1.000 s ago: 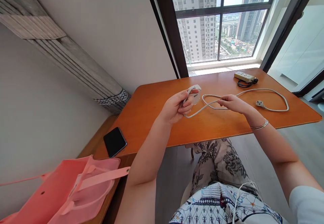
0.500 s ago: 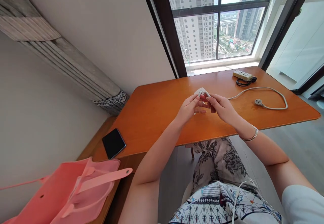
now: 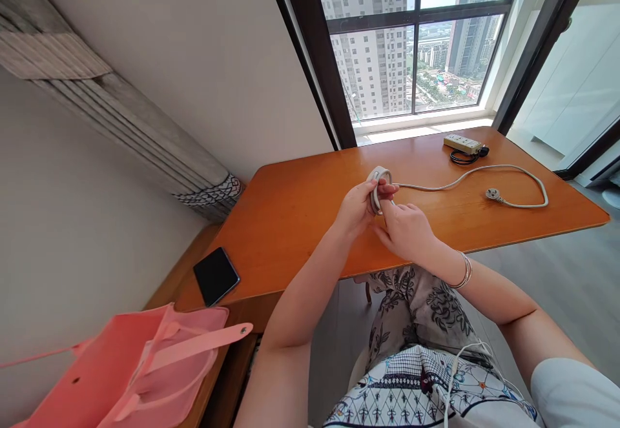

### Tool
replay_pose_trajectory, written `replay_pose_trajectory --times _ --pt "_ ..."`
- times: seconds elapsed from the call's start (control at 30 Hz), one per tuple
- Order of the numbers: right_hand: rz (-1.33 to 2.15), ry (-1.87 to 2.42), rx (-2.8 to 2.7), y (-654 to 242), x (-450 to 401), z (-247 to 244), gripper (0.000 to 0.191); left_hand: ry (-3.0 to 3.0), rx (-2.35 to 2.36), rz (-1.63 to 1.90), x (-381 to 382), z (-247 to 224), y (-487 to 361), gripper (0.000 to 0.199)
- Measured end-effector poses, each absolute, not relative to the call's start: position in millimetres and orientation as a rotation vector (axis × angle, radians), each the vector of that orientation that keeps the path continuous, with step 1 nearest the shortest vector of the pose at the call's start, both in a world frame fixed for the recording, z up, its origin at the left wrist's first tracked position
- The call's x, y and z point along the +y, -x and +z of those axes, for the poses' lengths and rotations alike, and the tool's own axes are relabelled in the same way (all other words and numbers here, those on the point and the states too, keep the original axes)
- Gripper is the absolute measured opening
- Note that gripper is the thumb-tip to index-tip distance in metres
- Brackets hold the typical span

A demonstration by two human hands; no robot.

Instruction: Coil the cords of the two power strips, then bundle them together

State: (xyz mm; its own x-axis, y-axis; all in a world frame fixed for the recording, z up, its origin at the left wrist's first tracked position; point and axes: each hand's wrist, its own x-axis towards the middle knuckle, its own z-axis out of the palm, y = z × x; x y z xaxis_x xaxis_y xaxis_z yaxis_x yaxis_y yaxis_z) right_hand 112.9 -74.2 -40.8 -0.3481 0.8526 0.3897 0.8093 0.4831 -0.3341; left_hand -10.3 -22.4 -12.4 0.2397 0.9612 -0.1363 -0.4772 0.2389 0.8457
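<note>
Above the table's near half, my left hand (image 3: 357,207) is closed around a looped bundle of white power cord (image 3: 420,188). A white block-like piece (image 3: 376,173) shows at the top of this bundle; its kind is hard to make out. My right hand (image 3: 407,226) meets the bundle from the right, its fingers curled at the cord loops and its thumb pointing down to the left. The fingertips partly hide what they grip. From the bundle the cord runs right across the table and bends back to its plug (image 3: 493,194), which lies on the tabletop.
A power strip (image 3: 463,143) with a black cable sits at the back right of the wooden table (image 3: 300,221). A dark tablet or phone (image 3: 216,276) lies at the left edge. Beside it is an opened pink bag (image 3: 140,363). A window stands behind the table.
My right hand has moved left and slightly down, turning over the bundle. The cord now loops round in my left hand, and more of its run to the right shows.
</note>
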Motion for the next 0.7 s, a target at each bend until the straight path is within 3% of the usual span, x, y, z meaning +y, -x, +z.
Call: replay_pose_trajectory --times 0.23,0.4,0.53,0.7 --pt "0.491 0.875 -2.314 -141.1 -71.6 -70.5 0.024 -0.556 0.601 1.138 -34.3 15.2 31.4 0.031" --pt "0.732 0.802 -2.421 -160.7 -59.0 -71.3 0.036 -0.525 0.461 1.175 -41.1 22.0 45.8 0.04" --pt "0.694 0.894 -2.491 -186.7 -44.5 -65.7 0.049 -0.552 0.445 1.19 -44.7 24.4 63.0 0.039" --pt "0.88 1.451 -2.35 -247.3 -23.1 -71.7 0.056 -0.605 0.325 1.444 -56.6 28.2 99.4 0.033"
